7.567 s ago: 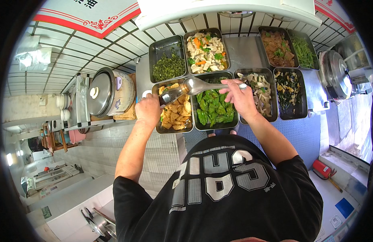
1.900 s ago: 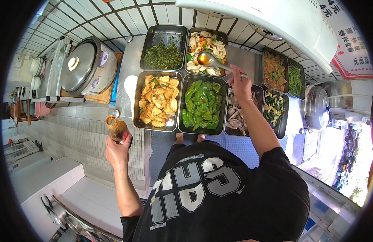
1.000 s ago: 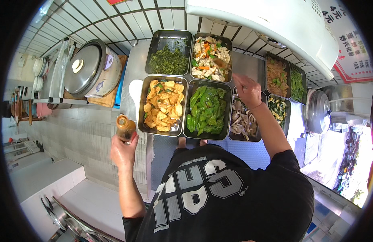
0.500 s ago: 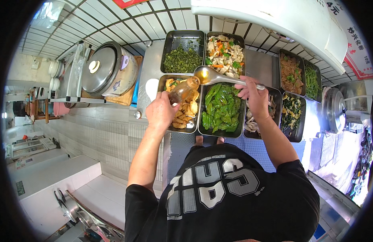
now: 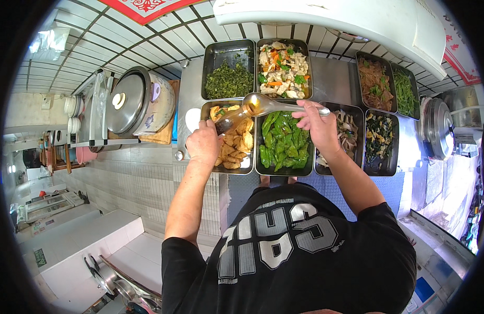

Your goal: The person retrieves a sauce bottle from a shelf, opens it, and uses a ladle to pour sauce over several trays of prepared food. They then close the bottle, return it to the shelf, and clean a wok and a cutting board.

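My left hand (image 5: 204,142) is closed around a small brownish see-through bottle (image 5: 230,121), tilted so that its mouth points to the right. That mouth meets the bowl of a large metal spoon (image 5: 257,104); whether they touch I cannot tell. A golden sheen shows in the bowl. The spoon's handle runs right into my right hand (image 5: 319,125), which grips it. Below the bottle is a tray of browned pieces in sauce (image 5: 234,148). Under the spoon sits a tray of green peppers (image 5: 285,140).
Further trays hold chopped greens (image 5: 229,81), a white and orange stir-fry (image 5: 284,68), pale strips (image 5: 347,130), dark greens with yellow bits (image 5: 378,141), brownish slices (image 5: 374,83) and green beans (image 5: 406,91). A big lidded pot (image 5: 131,102) stands left. A white hood (image 5: 326,15) overhangs the back.
The spoon's bowl has come left and slightly down, over the bottle's mouth. The bottle is tipped a little flatter. The whole view has shifted slightly.
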`<act>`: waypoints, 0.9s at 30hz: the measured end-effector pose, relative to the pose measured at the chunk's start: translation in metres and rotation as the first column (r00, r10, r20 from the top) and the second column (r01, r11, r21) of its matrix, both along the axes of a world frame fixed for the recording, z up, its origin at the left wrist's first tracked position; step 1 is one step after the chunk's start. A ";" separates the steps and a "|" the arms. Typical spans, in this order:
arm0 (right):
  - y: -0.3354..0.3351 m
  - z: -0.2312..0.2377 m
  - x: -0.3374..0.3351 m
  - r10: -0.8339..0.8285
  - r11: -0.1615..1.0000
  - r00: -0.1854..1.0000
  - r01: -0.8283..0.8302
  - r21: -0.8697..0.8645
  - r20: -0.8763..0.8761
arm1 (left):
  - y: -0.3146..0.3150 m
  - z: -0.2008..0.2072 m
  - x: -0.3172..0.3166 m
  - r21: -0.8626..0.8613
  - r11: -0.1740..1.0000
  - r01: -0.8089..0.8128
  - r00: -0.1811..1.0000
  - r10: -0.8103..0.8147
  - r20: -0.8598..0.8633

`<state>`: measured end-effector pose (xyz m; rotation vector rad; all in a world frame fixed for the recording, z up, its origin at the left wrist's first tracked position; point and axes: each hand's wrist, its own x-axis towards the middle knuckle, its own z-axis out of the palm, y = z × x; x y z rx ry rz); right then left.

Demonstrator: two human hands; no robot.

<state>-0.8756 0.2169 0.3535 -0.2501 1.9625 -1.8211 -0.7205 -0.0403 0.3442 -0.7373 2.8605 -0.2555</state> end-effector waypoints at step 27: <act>0.000 -0.012 0.003 -0.022 0.999 0.992 0.028 -0.046 0.123 | -0.007 0.000 -0.011 -0.184 0.980 0.080 0.987 -0.052 0.149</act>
